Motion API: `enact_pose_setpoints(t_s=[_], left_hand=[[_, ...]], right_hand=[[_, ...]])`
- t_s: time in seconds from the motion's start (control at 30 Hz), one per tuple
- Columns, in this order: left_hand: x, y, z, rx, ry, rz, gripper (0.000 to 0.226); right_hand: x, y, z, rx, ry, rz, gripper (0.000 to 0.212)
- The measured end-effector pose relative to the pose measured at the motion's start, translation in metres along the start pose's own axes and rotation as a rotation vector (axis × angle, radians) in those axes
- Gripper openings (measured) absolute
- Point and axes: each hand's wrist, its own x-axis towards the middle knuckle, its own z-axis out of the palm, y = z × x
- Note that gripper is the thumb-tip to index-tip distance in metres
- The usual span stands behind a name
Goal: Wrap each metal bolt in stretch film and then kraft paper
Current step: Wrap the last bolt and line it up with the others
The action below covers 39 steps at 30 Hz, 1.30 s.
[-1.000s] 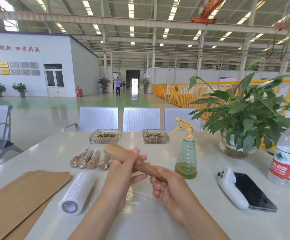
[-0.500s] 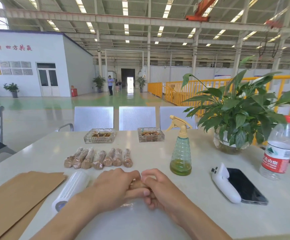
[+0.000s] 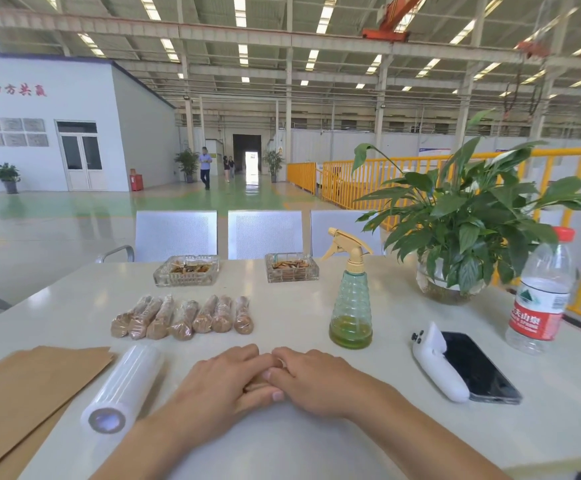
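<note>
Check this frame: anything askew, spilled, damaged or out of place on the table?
Nothing spilled or damaged. Only oddity: the leftmost wrapped bolts in the row lie slanted, while the right ones lie straighter. Stretch film roll and kraft paper lie flat.

Seven wrapped bolts (image 3: pixel 181 318) in a tight row, brown under glossy film, lying flat just beyond the stretch film roll (image 3: pixel 122 388). Roll white, lying on its side, open core facing the viewer. Kraft paper sheets (image 3: pixel 29 386) flat, stacked, touching the roll's left side. One more brown bolt (image 3: pixel 257 384) right of the roll, almost wholly hidden under two meeting hands.
</note>
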Motion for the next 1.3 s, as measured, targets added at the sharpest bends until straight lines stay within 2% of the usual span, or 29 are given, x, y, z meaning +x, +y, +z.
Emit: enact_pose_setpoints(t_s=[0.1, 0.17, 0.23, 0.37, 0.43, 0.5, 0.6, 0.77, 0.87, 1.03, 1.17, 1.3], left_hand=[[0.0, 0.003, 0.005, 0.004, 0.032, 0.067, 0.039], [0.0, 0.004, 0.006, 0.0, 0.047, 0.075, 0.032], [0.0, 0.003, 0.008, 0.003, 0.056, 0.067, 0.032], [-0.002, 0.002, 0.011, -0.042, 0.069, 0.042, 0.035], [-0.002, 0.003, 0.013, -0.067, 0.082, 0.037, 0.03], [-0.001, 0.004, 0.011, -0.099, 0.077, 0.042, 0.022], [0.003, 0.001, 0.005, -0.138, 0.079, 0.047, 0.023], [0.005, -0.01, 0.006, -0.035, 0.069, 0.074, 0.028], [0.004, -0.01, 0.008, -0.03, 0.087, 0.077, 0.028], [0.003, -0.012, 0.011, -0.067, 0.111, 0.061, 0.034], [0.004, -0.01, 0.015, -0.039, 0.162, 0.048, 0.027], [0.005, -0.009, 0.019, 0.014, 0.189, 0.022, 0.032]], right_hand=[[-0.001, 0.002, -0.012, -0.128, -0.073, -0.016, 0.051], [-0.005, 0.009, -0.034, 0.061, -0.11, 0.034, 0.047], [-0.008, 0.02, -0.054, 0.171, -0.042, 0.112, 0.033], [-0.008, 0.038, -0.055, -0.231, 0.022, 0.302, 0.018], [-0.009, 0.041, -0.045, -0.263, 0.0, 0.35, 0.009], [-0.008, 0.043, -0.041, -0.238, -0.001, 0.383, 0.012], [-0.007, 0.046, -0.041, -0.205, -0.019, 0.456, 0.025], [-0.006, 0.055, -0.041, -0.006, -0.017, 0.506, 0.023], [-0.008, 0.058, -0.038, 0.039, 0.018, 0.547, 0.029], [-0.006, 0.057, -0.034, 0.175, 0.018, 0.624, 0.014], [-0.005, 0.063, -0.037, 0.325, 0.03, 0.615, 0.004], [-0.008, 0.064, -0.037, 0.495, 0.089, 0.632, 0.017]])
